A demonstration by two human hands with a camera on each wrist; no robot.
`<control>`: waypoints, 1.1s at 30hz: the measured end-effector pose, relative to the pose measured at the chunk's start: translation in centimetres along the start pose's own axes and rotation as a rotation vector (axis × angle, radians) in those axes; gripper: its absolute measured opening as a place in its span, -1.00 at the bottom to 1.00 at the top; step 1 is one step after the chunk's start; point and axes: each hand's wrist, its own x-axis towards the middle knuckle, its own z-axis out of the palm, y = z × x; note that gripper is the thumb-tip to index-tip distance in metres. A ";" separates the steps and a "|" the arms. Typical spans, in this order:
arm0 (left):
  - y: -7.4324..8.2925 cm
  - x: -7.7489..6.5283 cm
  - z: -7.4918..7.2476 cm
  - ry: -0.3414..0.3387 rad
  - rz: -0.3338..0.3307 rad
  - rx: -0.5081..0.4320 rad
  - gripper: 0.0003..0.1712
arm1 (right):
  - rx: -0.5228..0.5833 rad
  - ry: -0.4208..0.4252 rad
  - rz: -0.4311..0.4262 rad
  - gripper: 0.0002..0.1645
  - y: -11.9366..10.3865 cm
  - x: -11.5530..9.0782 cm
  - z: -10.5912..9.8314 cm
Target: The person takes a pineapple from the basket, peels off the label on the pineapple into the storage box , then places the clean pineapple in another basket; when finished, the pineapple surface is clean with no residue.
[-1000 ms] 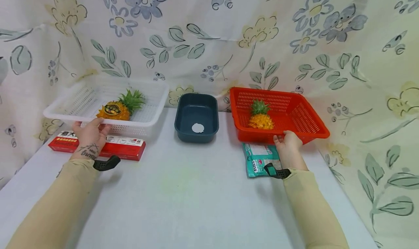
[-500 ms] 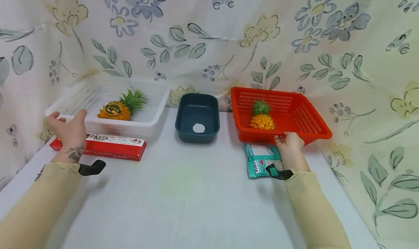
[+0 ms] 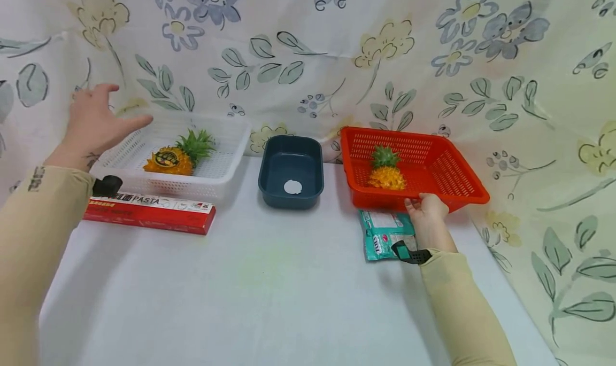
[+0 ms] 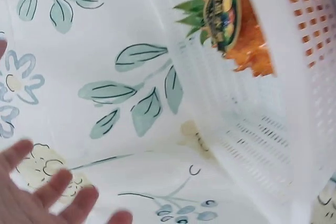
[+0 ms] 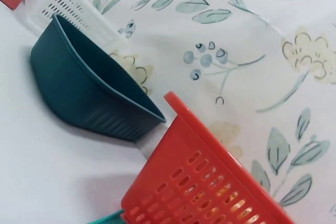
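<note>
My left hand point(image 3: 98, 115) is raised above the left end of a white plastic basket point(image 3: 192, 185), thumb and fingers spread with nothing held. In the left wrist view, its fingertips point(image 4: 81, 203) are apart from the basket. A pineapple point(image 3: 168, 162) with a dark round label lies inside that basket. My right hand point(image 3: 430, 216) grips the front rim of a red plastic basket point(image 3: 428, 171), which holds another, smaller-looking pineapple point(image 3: 387, 177). In the right wrist view only the red basket's perforated wall point(image 5: 184, 166) shows; the hand is out of frame.
A dark blue tub point(image 3: 291, 201) with a white round patch inside stands between the baskets. A red and white pasta box point(image 3: 154, 219) lies before the white basket. A teal packet point(image 3: 377, 243) lies partly beneath the red basket's front. Flowered cloth point(image 3: 308, 45) hangs behind.
My left hand has let go of the white basket's front rim, moved left and risen above its left end. My right hand stays on the red basket's rim.
</note>
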 end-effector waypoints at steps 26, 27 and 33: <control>3.7 6.0 5.1 -0.633 0.193 0.405 -0.06 | -0.002 -0.051 -0.032 -0.25 0.0 0.3 -0.5; 3.6 6.0 5.3 -0.642 0.175 0.388 -0.06 | -0.007 -0.050 -0.035 -0.25 0.0 0.3 -0.5; 3.0 6.3 6.2 -0.670 0.119 0.357 -0.05 | -0.013 -0.045 -0.035 -0.24 0.1 0.3 -0.5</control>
